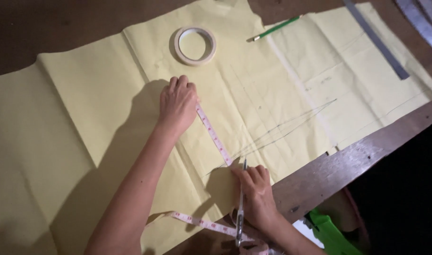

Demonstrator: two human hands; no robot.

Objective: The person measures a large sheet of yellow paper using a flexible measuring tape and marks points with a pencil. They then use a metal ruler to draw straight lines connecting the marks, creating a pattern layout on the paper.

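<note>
Hands [178, 105] stretching tape measure [214, 137] across paper [98, 94]

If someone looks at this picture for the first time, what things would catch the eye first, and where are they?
First the big sheet of yellow paper covering the wooden table, with faint pencil lines on its right half. In the middle, the left hand presses one end of a measuring tape flat, while the right hand pins the other end near the paper's lower edge and holds a pen. A roll of tape lies at the top.
</note>
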